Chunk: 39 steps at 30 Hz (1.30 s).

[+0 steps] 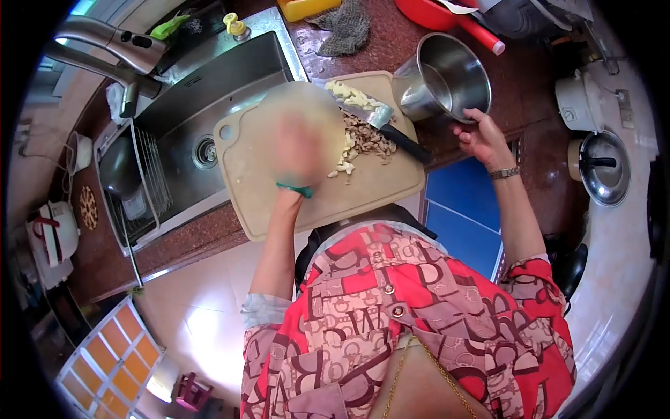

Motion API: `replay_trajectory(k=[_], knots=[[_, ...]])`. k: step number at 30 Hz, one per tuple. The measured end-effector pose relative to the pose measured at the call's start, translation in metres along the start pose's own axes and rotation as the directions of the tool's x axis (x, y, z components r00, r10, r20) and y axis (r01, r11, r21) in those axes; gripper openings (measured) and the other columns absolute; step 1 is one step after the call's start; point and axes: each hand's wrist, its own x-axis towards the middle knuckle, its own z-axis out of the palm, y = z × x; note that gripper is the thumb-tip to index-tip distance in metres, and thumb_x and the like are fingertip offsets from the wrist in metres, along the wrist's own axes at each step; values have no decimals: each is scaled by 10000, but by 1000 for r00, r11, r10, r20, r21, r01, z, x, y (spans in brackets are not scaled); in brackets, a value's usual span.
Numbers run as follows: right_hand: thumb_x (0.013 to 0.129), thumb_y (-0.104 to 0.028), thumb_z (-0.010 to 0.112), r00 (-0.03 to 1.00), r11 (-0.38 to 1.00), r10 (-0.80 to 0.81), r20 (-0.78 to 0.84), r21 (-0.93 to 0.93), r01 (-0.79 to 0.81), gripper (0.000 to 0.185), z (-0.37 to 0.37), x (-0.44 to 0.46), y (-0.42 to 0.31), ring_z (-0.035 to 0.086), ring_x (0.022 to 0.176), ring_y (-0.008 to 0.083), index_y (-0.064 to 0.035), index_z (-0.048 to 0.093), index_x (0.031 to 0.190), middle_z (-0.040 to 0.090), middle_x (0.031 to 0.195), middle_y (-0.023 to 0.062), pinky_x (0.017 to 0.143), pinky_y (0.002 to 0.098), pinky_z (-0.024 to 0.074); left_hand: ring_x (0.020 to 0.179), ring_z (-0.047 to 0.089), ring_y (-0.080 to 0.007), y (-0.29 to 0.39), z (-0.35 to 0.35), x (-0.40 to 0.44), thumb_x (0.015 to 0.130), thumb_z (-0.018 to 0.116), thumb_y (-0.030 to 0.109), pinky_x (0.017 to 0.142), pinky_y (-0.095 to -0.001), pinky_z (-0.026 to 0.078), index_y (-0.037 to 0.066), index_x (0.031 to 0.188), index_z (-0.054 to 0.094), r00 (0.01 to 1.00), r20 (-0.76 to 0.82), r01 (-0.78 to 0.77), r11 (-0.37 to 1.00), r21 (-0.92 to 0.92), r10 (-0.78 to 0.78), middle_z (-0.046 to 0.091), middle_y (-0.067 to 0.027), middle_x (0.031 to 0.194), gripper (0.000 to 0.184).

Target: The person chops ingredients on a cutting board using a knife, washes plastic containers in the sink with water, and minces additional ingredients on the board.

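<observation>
My right hand (481,143) grips the near rim of a steel pot (415,98), thumb and fingers closed on it. The pot is tilted, its mouth facing me and its side against the right end of the cutting board (262,213). My left hand (300,143) is over the board's middle, but a round blur hides its fingers. A green band (295,189) circles its wrist. Beside it lie chopped brown pieces (373,140) and pale yellow pieces (347,93). A knife (408,144) rests across them, its black handle pointing toward me.
The sink (237,87) with its faucet (105,42) lies left, partly under the board. A wire rack (150,174) stands in it. Behind the board are a grey cloth (345,28) and a red pan (419,12). A lidded pan (605,167) stands far right.
</observation>
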Motion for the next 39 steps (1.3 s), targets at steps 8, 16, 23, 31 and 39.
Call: replay_trajectory(k=[8,16,23,31,39], knots=[[915,-524,468,928,978,-173,329,-55,202,576,4,-27,35,590,573,114,23,544,1081,644,795,150,474,220,453,869,570,-298,-13,-17,-18,766,664,116,764,-403,461,14,1032,568,1000,0,-5,992,-124,5,591,-142,942,301],[746,-169,667,447,-277,-603,661,-699,660,343,79,-14,75,549,905,334,-37,580,1051,574,950,172,767,410,457,1008,522,-380,40,-16,9,687,663,162,820,-495,427,95,888,645,989,44,145,980,-133,-140,522,-206,1146,212],[721,-109,678,498,-320,-519,694,-699,640,387,100,12,72,518,917,361,-29,503,1056,508,943,179,753,444,442,911,562,-323,24,-4,2,695,659,110,755,-416,460,48,865,608,996,-81,-30,999,34,33,567,-176,1031,189],[721,-52,584,453,-328,-490,745,-639,696,193,102,-7,54,556,834,409,3,515,893,533,884,214,741,483,457,836,580,-277,4,-19,-25,773,693,141,775,-382,464,21,1050,563,986,24,167,961,-222,-166,593,-122,947,328],[793,-79,526,668,266,-330,667,-613,744,227,99,-17,64,570,813,388,45,505,982,566,862,250,707,407,452,985,548,-314,3,-24,-28,772,632,52,867,-394,436,60,930,612,987,-51,145,983,-110,-152,587,-140,1061,160]])
